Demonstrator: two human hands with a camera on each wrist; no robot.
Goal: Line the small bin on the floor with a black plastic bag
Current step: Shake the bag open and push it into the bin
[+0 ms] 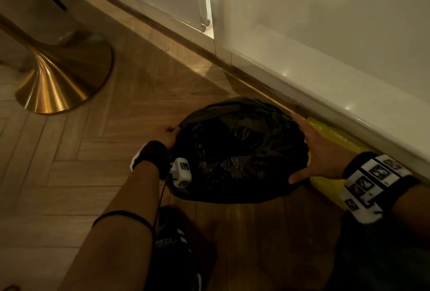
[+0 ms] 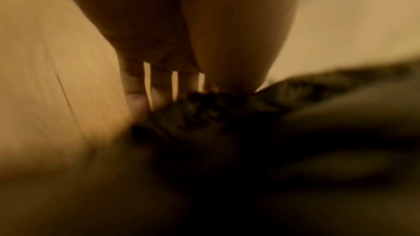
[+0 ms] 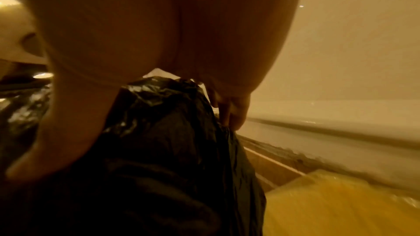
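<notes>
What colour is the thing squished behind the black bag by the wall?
Yellow, seen best in the head view.

A glossy black plastic bag [image 1: 242,151], crinkled with dull grey highlights, sits on a floor [image 1: 116,127] of warm brown wood planks laid in a herringbone pattern. Just beside the bag, on the wall side, lies a bright yellow plastic bag [image 1: 330,134]. The wall [image 1: 349,34] behind the bag is off-white, with a glossy white skirting. Well apart from the bag, a brushed gold stand base [image 1: 62,76] gleams. White wrist bands [image 1: 372,186] near the bag carry black square marker patterns. A black shoe [image 1: 176,244] has white stripes.
</notes>
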